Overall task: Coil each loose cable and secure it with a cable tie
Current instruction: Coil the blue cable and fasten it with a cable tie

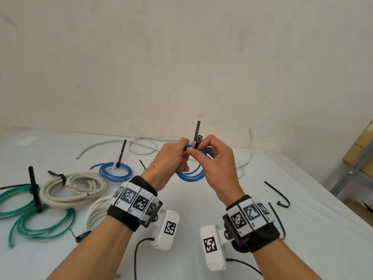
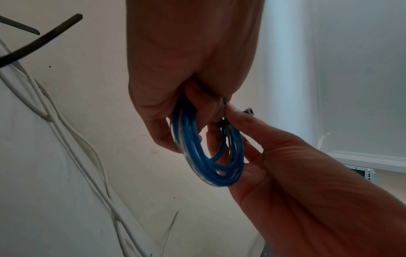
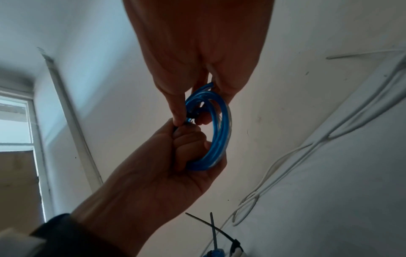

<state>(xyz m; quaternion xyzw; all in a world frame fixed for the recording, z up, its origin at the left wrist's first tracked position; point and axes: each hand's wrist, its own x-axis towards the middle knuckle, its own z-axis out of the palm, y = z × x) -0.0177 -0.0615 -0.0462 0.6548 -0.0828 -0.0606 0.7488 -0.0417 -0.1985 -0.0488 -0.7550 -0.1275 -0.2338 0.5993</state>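
Left hand: we grip the blue coil.
Right hand: we pinch the black tie round it.

Tiny print on my left wristband, at 7 o'clock in the head view: "L2" under one checkered tag, the neighbouring one looks like "L1". Right wristband, at 5 o'clock: "R2" and "R1" along its lower edge. The white camera housings below carry only code squares, no letters. Wrist views: nothing readable.
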